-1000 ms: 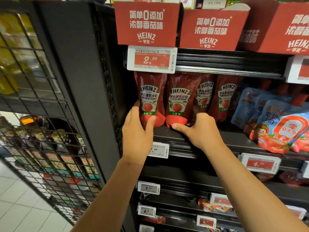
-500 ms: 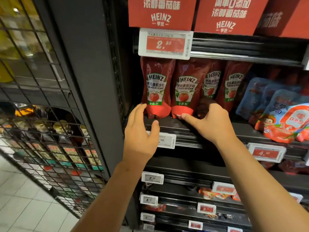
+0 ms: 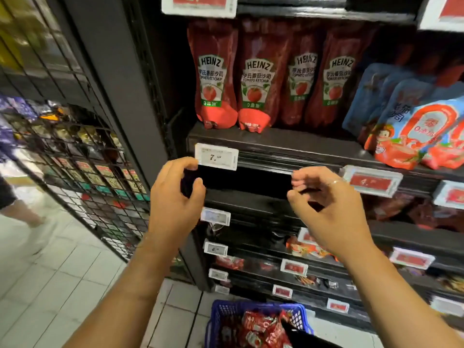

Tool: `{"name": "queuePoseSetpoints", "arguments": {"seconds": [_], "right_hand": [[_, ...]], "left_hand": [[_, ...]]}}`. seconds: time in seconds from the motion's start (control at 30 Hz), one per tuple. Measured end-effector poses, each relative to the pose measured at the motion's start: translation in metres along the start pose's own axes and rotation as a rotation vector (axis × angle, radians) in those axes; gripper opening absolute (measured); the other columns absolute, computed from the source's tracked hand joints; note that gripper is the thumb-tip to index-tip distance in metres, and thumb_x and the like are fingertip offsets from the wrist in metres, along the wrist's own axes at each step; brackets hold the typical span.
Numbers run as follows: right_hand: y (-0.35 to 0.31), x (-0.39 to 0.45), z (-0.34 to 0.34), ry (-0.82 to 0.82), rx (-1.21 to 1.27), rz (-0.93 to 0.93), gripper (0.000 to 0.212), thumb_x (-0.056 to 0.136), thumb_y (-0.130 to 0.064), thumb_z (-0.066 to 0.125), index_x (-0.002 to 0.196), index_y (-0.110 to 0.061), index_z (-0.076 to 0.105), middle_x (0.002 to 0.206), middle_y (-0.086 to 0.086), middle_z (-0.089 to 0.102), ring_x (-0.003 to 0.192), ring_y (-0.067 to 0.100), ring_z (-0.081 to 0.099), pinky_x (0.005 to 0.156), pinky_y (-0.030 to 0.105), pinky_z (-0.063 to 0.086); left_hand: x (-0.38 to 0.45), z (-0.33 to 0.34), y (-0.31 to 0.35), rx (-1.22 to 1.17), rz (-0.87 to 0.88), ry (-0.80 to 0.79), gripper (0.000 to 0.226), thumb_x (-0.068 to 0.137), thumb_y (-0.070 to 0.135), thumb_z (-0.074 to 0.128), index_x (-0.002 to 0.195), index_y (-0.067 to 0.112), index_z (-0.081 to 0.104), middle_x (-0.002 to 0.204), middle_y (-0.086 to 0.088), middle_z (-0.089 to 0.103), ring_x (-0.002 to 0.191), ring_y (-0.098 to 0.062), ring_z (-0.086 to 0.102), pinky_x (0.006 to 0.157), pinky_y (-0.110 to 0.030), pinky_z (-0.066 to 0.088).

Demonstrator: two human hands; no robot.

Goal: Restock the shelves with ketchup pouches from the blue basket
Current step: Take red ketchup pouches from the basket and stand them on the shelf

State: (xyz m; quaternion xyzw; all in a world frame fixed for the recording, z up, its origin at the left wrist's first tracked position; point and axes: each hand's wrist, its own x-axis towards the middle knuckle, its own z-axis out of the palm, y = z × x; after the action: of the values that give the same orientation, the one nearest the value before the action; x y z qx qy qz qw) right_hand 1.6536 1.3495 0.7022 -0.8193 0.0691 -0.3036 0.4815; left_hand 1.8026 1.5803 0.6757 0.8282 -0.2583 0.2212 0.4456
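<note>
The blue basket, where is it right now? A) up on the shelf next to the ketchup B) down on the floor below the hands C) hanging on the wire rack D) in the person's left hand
B: the blue basket sits low on the tiled floor at the foot of the shelves, with red packets inside, while the left hand and right hand hover above it holding nothing.

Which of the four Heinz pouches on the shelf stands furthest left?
The Heinz pouch beside the dark upright post, directly above the white 7 price tag.
</note>
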Motion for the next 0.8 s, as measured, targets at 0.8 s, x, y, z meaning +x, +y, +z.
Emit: {"name": "queuePoseSetpoints", "arguments": {"seconds": [0.8], "right_hand": [[0.309,-0.314,-0.039,-0.585,-0.3,1.011,0.011,0.082,-0.028,0.067,0.073,-0.029,0.063,0.095,0.012,0.074,0.091,0.037,0.068,0.083,0.048,0.056]], "left_hand": [[-0.4,0.148,-0.016,0.232,-1.08,-0.871,0.019,0.096,0.02,0.06,0.109,0.011,0.07,0.108,-0.009,0.072,0.102,-0.03,0.067,0.08,-0.029,0.048]]}}
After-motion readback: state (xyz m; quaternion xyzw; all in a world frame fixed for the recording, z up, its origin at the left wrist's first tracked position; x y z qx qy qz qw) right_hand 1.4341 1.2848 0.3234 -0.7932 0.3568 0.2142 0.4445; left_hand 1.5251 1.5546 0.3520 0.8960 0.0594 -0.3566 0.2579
